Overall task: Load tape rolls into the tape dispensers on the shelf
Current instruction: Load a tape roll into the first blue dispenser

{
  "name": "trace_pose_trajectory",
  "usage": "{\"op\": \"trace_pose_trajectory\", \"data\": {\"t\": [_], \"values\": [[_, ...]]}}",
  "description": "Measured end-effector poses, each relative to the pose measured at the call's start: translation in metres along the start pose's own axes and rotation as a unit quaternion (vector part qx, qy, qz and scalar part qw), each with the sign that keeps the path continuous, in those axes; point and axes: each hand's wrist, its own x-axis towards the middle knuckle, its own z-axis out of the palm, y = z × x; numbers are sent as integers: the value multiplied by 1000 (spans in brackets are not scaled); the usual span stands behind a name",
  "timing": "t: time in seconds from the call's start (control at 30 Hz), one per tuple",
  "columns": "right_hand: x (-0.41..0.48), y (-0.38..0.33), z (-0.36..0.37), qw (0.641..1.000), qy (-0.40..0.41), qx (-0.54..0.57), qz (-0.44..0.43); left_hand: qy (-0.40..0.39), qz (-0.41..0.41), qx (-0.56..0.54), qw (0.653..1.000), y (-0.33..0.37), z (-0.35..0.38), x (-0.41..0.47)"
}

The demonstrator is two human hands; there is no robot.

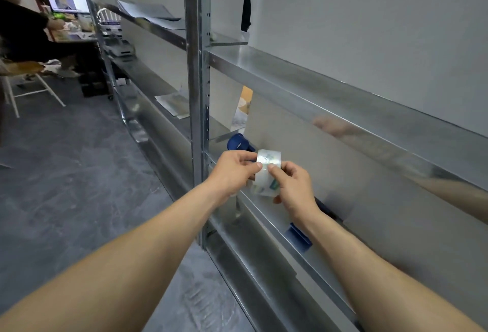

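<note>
A clear tape roll (267, 173) is held between both hands just in front of the metal shelf (266, 215). My left hand (235, 170) pinches its upper left edge with thumb and fingers. My right hand (293, 186) grips its right side, thumb on the face of the roll. A blue tape dispenser (239, 142) lies on the shelf right behind the roll, partly hidden by my left hand. Another blue dispenser part (299, 236) shows on the shelf beside my right forearm, mostly covered by it.
A steel upright post (196, 88) stands just left of my hands. An upper shelf (317, 86) runs overhead. Papers (174, 104) lie on the shelf farther left. A seated person (23, 35) and a monitor (67, 0) are at the far left, with grey floor (79, 173) below.
</note>
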Motion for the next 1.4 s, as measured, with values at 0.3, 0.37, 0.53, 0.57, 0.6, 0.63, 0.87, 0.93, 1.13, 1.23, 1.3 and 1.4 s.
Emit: {"op": "trace_pose_trajectory", "data": {"t": [0.3, 0.37, 0.53, 0.57, 0.6, 0.63, 0.87, 0.93, 1.13, 1.23, 1.3, 1.4], "values": [[24, -11, 94, 995, 99, 9, 31, -66, 16, 7, 998, -13, -83, 48], [27, -10, 109, 992, 117, 18, 37, -81, 18, 11, 996, -15, -97, 54], [36, -7, 134, 988, 145, 24, 48, -107, 19, 6, 994, -18, -119, 67], [38, -7, 136, 987, 150, 27, 48, -113, 22, 8, 993, -18, -121, 70], [41, -7, 139, 986, 154, 32, 49, -117, 24, 9, 993, -18, -123, 73], [44, -7, 141, 985, 159, 36, 51, -120, 23, 9, 992, -18, -124, 77], [76, -12, 147, 984, 164, 36, 57, -121, 11, 25, 992, -19, -125, 121], [88, -15, 145, 985, 154, 37, 62, -120, 4, 26, 992, -17, -123, 135], [132, -13, 140, 986, 140, 29, 80, -134, -3, 14, 991, -11, -119, 177], [149, -8, 141, 984, 156, 22, 80, -146, -3, 21, 989, -11, -117, 194], [160, -3, 143, 981, 175, 24, 83, -159, -6, 23, 987, -11, -115, 206], [173, 2, 145, 973, 212, 31, 84, -187, -4, 29, 982, -14, -114, 228]]}}
